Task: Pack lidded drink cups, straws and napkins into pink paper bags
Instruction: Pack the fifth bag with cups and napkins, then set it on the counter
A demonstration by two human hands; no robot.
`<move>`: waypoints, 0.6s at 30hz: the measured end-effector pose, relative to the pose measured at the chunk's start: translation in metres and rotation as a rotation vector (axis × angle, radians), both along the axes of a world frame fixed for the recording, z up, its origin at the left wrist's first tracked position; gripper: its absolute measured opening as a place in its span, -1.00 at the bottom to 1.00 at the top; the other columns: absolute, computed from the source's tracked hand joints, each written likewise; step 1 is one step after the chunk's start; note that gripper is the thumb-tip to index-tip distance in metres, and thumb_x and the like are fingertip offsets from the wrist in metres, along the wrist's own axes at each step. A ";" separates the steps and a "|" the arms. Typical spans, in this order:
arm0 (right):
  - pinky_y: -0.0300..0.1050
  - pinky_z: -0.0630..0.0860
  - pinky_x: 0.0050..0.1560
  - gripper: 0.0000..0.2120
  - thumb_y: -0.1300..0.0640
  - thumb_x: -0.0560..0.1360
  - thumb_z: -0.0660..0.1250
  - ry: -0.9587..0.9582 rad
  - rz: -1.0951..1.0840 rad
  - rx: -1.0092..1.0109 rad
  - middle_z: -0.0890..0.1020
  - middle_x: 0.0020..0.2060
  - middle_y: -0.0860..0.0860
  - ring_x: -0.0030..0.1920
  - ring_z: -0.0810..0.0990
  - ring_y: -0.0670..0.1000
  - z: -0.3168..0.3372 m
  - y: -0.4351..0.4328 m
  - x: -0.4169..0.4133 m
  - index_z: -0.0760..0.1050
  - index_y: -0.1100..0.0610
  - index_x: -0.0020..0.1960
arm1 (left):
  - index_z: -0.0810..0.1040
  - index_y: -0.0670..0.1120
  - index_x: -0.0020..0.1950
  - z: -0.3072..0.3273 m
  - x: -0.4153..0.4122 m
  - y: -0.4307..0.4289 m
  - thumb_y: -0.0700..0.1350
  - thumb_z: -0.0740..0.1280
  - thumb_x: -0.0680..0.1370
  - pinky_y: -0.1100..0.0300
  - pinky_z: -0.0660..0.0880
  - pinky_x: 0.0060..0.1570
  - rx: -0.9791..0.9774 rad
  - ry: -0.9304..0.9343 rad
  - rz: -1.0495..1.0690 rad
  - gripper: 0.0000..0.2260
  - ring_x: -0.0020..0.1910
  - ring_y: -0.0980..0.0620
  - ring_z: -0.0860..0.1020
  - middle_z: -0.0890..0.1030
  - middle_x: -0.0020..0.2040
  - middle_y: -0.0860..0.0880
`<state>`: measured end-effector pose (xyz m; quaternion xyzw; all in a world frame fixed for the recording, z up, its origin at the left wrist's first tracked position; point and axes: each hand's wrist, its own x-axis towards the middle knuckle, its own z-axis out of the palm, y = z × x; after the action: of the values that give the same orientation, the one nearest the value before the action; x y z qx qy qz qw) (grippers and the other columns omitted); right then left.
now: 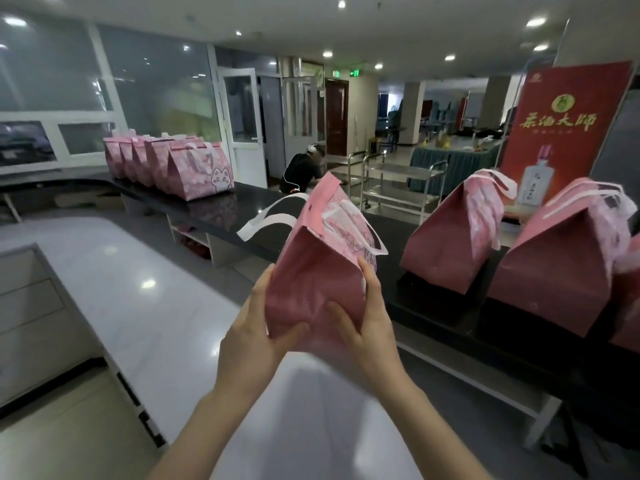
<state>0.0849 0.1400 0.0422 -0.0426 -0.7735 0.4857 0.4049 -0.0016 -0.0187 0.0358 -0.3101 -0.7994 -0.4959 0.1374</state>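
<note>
Head view of a person's two bare hands holding one pink paper bag (318,268) in the air above the near edge of the black counter (398,233), which serves here as the landmark. The left hand (254,336) clasps the bag's lower left corner, thumb laid across the facing panel and fingers wrapped behind it; the right hand (363,313) closes on the lower right edge, thumb pressed on the panel and fingers curled around the side. The bag is tilted, its folded top leaning away toward the counter, and its white handles (273,220) hang loose, one looping out to the left over the counter top. Its contents cannot be seen. On the counter to the right of the held bag stand two more pink bags (446,244), tops folded shut and white handles drooping, with the edge of a further one at the frame's right margin. At the counter's far left end stands a row of pink bags (173,168), the nearest printed with a cartoon cat. Behind the counter's right end rises a red banner (564,123) with gold characters. Beyond the counter's middle are a steel trolley (398,181) and a crouching person (301,173). Below the counter, nearer the camera, lies a white worktop (138,299).
</note>
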 end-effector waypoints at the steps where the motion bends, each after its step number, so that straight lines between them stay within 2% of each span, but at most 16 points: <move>1: -0.08 0.37 0.35 -0.26 0.07 0.49 0.39 -0.006 0.003 -0.005 0.33 0.42 -0.18 0.38 0.35 -0.15 0.001 0.006 -0.005 0.04 -0.31 0.47 | 0.05 0.46 0.43 0.003 -0.005 0.006 0.19 0.51 0.29 0.11 0.54 -0.08 -0.005 0.000 -0.002 -0.13 0.06 0.11 0.57 0.56 0.17 0.19; 3: -0.15 0.32 0.36 -0.21 0.08 0.47 0.41 -0.037 0.002 0.000 0.29 0.44 -0.17 0.41 0.31 -0.16 0.003 0.018 -0.016 0.01 -0.31 0.48 | 0.03 0.47 0.43 0.005 -0.017 0.019 0.21 0.51 0.30 0.15 0.50 -0.12 -0.019 -0.004 -0.005 -0.14 0.08 0.07 0.56 0.55 0.21 0.18; 6: -0.47 0.21 0.29 -0.11 0.11 0.42 0.46 -0.113 -0.033 0.041 0.23 0.45 -0.18 0.39 0.24 -0.26 0.001 0.041 -0.033 -0.04 -0.32 0.48 | -0.01 0.49 0.43 0.003 -0.040 0.039 0.24 0.49 0.32 0.21 0.43 -0.19 -0.044 -0.009 -0.024 -0.14 0.12 0.05 0.56 0.51 0.27 0.20; 7: -0.49 0.20 0.29 -0.09 0.13 0.41 0.47 -0.139 -0.045 0.049 0.23 0.45 -0.17 0.39 0.24 -0.27 -0.001 0.047 -0.039 -0.05 -0.32 0.48 | -0.02 0.49 0.43 0.001 -0.049 0.045 0.24 0.49 0.32 0.18 0.45 -0.16 -0.052 -0.012 -0.033 -0.14 0.14 0.04 0.56 0.49 0.29 0.21; 10: -0.17 0.29 0.41 -0.06 0.23 0.40 0.45 -0.169 -0.082 0.033 0.26 0.43 -0.15 0.39 0.26 -0.25 -0.013 0.060 -0.058 -0.03 -0.29 0.49 | -0.03 0.50 0.42 -0.007 -0.074 0.064 0.24 0.48 0.34 0.03 0.54 -0.03 -0.064 -0.016 -0.063 -0.15 0.17 -0.01 0.56 0.46 0.33 0.18; 12: -0.04 0.32 0.42 -0.06 0.30 0.39 0.44 -0.156 -0.132 -0.002 0.26 0.42 -0.17 0.40 0.28 -0.23 -0.018 0.067 -0.072 -0.01 -0.29 0.49 | -0.05 0.49 0.43 -0.010 -0.094 0.079 0.24 0.46 0.36 -0.01 0.52 -0.03 -0.075 0.006 -0.085 -0.15 0.17 -0.06 0.57 0.45 0.35 0.15; 16: -0.06 0.34 0.39 -0.05 0.28 0.42 0.43 -0.153 -0.286 -0.003 0.26 0.41 -0.17 0.40 0.29 -0.18 -0.019 0.079 -0.104 -0.05 -0.37 0.47 | -0.06 0.43 0.46 -0.010 -0.142 0.111 0.21 0.43 0.39 -0.04 0.49 -0.07 -0.102 0.037 -0.151 -0.17 0.15 -0.08 0.56 0.45 0.32 0.12; 18: -0.11 0.34 0.35 -0.05 0.25 0.43 0.42 -0.156 -0.371 -0.017 0.29 0.38 -0.15 0.35 0.32 -0.19 -0.017 0.086 -0.119 -0.09 -0.42 0.45 | -0.03 0.41 0.47 -0.011 -0.163 0.126 0.17 0.42 0.43 0.04 0.44 -0.13 -0.091 0.061 -0.189 -0.21 0.12 -0.05 0.56 0.46 0.30 0.12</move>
<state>-0.0337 0.2258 0.0249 -0.2256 -0.7772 0.4045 0.4259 -0.1648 0.1070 0.0252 -0.4051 -0.7838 -0.4601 0.0997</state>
